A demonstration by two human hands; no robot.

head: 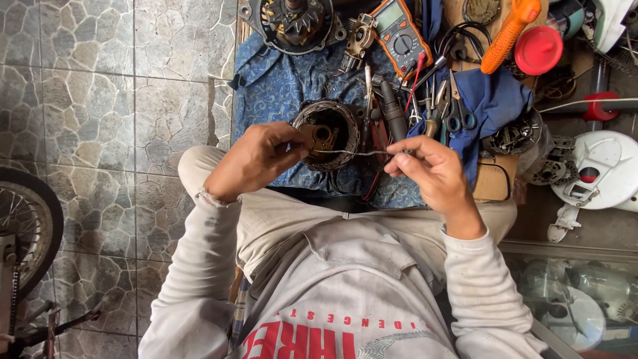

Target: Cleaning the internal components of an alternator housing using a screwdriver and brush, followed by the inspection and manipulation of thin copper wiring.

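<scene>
Left hand (256,159): fingers pinched on one end of a thin wire (352,153), beside the round stator coil (327,135).
Right hand (428,166): fingertips closed on the wire's other end.
Wire: stretched level between both hands, above the blue cloth (279,86).

Stator ring (330,133): dull metal, copper windings; wire (352,153) thin, shiny; cloth (279,86) blue, printed; floor (100,100) rough stone.
</scene>
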